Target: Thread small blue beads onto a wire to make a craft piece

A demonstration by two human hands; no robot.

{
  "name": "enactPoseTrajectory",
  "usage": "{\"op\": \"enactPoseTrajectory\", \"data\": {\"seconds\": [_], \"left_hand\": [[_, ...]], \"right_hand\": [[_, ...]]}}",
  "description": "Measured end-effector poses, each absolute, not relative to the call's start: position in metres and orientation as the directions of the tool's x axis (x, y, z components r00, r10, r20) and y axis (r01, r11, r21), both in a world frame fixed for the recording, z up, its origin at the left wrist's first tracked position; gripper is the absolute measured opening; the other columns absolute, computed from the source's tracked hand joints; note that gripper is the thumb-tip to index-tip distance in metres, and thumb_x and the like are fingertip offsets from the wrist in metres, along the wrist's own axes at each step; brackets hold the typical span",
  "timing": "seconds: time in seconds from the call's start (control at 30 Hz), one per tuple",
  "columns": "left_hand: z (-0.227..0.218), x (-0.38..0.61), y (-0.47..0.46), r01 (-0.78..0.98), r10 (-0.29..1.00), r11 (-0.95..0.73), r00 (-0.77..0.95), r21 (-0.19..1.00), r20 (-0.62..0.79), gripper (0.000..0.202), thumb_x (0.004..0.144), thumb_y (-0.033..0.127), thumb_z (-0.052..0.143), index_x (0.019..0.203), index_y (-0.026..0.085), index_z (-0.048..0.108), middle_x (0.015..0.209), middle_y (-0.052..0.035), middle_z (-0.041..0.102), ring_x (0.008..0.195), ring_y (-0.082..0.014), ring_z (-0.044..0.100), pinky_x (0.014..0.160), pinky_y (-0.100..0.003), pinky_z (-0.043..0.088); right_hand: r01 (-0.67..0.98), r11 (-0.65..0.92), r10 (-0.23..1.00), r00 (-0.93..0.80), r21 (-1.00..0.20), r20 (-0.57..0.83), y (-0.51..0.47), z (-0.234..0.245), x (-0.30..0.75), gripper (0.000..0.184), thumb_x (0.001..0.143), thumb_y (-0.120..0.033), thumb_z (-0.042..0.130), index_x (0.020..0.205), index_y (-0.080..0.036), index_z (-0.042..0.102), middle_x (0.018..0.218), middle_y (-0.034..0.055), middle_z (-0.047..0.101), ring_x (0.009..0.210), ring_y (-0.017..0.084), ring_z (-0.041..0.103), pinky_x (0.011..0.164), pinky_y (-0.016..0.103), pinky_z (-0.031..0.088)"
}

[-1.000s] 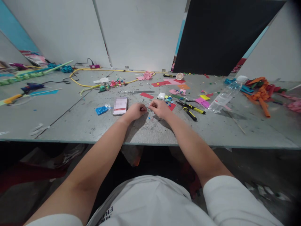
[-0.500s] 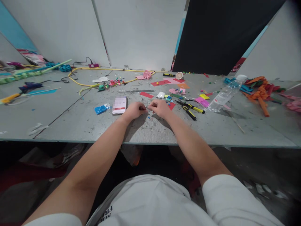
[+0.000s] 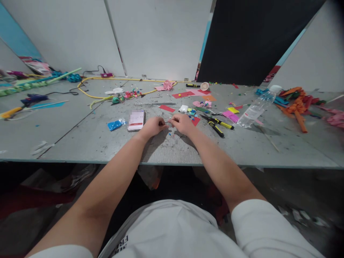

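Observation:
My left hand (image 3: pixel 154 126) is closed in a pinch, low over the grey table (image 3: pixel 88 143), just right of a phone (image 3: pixel 136 120) with a lit screen. Fingertip to fingertip with it, my right hand (image 3: pixel 181 123) pinches too. Whatever lies between the fingers is too small to make out. A tiny blue bit (image 3: pixel 169 134) rests on the tabletop just below the fingertips. Beyond my right hand are a white lump (image 3: pixel 184 108) and a red paper piece (image 3: pixel 195 121). Pliers (image 3: pixel 217 125) with black and yellow handles lie to its right.
A clear plastic bottle (image 3: pixel 259 107) leans at the right, near orange crafted flowers (image 3: pixel 295 102). Left of the phone lies a blue packet (image 3: pixel 115 124). A yellow cord (image 3: pixel 94 96) loops across the back. A glue gun (image 3: pixel 34 98) and scissors (image 3: pixel 12 112) lie far left.
The fingertips of my two hands have come slightly closer together. Nothing else on the table has visibly moved.

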State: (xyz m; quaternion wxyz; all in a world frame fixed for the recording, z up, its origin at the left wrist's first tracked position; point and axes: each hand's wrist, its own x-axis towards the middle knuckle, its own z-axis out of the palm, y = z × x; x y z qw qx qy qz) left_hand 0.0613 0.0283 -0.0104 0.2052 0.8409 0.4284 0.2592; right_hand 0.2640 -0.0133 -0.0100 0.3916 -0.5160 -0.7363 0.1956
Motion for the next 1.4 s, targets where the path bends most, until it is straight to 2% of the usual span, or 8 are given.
{"op": "enactPoseTrajectory", "data": {"seconds": [0.07,0.13,0.23,0.47,0.7,0.97,1.1,1.4], "left_hand": [[-0.009,0.062,0.026,0.589,0.831,-0.536,0.496,0.605,0.253,0.020,0.085,0.034,0.080,0.075,0.019,0.072,0.072,-0.0053,0.073,0.067,-0.0192,0.060,0.066,-0.032,0.042],[-0.007,0.063,0.025,0.559,0.835,-0.521,0.492,0.645,0.248,0.019,0.086,0.034,0.079,0.077,0.019,0.073,0.072,-0.0040,0.073,0.067,-0.0181,0.060,0.066,-0.031,0.043],[-0.005,0.064,0.024,0.519,0.839,-0.504,0.484,0.690,0.249,0.019,0.085,0.033,0.079,0.077,0.018,0.071,0.070,-0.0020,0.070,0.066,-0.0163,0.058,0.065,-0.030,0.044],[-0.003,0.065,0.022,0.463,0.843,-0.500,0.455,0.732,0.287,0.017,0.079,0.031,0.082,0.078,0.018,0.072,0.076,-0.0024,0.073,0.072,-0.0168,0.062,0.067,-0.030,0.046],[0.001,0.066,0.020,0.457,0.865,-0.484,0.376,0.746,0.331,0.016,0.082,0.031,0.082,0.090,0.017,0.082,0.078,-0.0034,0.076,0.071,-0.0167,0.062,0.070,-0.031,0.049],[0.003,0.067,0.016,0.377,0.831,-0.520,0.429,0.766,0.352,0.015,0.084,0.030,0.079,0.090,0.015,0.081,0.079,-0.0044,0.076,0.071,-0.0157,0.062,0.069,-0.030,0.050],[0.002,0.067,0.017,0.353,0.832,-0.516,0.423,0.781,0.359,0.016,0.085,0.029,0.080,0.093,0.016,0.080,0.087,-0.0060,0.079,0.075,-0.0165,0.065,0.072,-0.030,0.052],[0.003,0.065,0.018,0.387,0.831,-0.527,0.421,0.757,0.363,0.019,0.084,0.033,0.081,0.091,0.016,0.084,0.085,-0.0067,0.081,0.078,-0.0194,0.068,0.074,-0.032,0.051]], "right_hand": [[0.616,0.421,0.899,-0.182,-0.666,0.400,-0.013,-0.010,0.264,0.033,0.098,-0.028,0.065,0.066,-0.020,0.063,0.069,0.0022,0.066,0.072,0.018,0.058,0.075,0.033,0.040],[0.603,0.423,0.897,-0.170,-0.677,0.409,-0.012,-0.010,0.264,0.023,0.095,-0.023,0.066,0.072,-0.019,0.069,0.077,0.0039,0.072,0.076,0.019,0.061,0.077,0.033,0.043],[0.554,0.399,0.908,-0.125,-0.731,0.401,-0.010,-0.012,0.263,0.009,0.089,-0.020,0.071,0.083,-0.019,0.078,0.088,0.0060,0.078,0.083,0.020,0.067,0.081,0.034,0.048],[0.337,0.271,0.961,-0.047,-0.902,0.272,-0.008,-0.014,0.262,0.003,0.079,-0.019,0.079,0.081,-0.019,0.082,0.084,0.0064,0.081,0.079,0.022,0.072,0.079,0.036,0.057],[0.282,0.179,0.982,0.006,-0.943,0.188,-0.007,-0.014,0.261,0.005,0.078,-0.018,0.079,0.079,-0.020,0.074,0.070,0.0025,0.074,0.064,0.016,0.063,0.067,0.032,0.053],[0.258,0.217,0.975,-0.018,-0.941,0.219,-0.008,-0.014,0.261,0.005,0.083,-0.023,0.074,0.080,-0.020,0.071,0.068,0.0008,0.070,0.065,0.016,0.062,0.067,0.030,0.049],[0.276,0.237,0.971,-0.036,-0.931,0.237,-0.008,-0.016,0.262,0.010,0.083,-0.029,0.076,0.083,-0.020,0.072,0.068,-0.0001,0.068,0.066,0.016,0.061,0.065,0.029,0.047],[0.251,0.206,0.978,-0.030,-0.946,0.205,-0.010,-0.010,0.260,0.011,0.084,-0.028,0.077,0.081,-0.019,0.072,0.069,0.0010,0.070,0.067,0.016,0.060,0.066,0.029,0.047]]}}
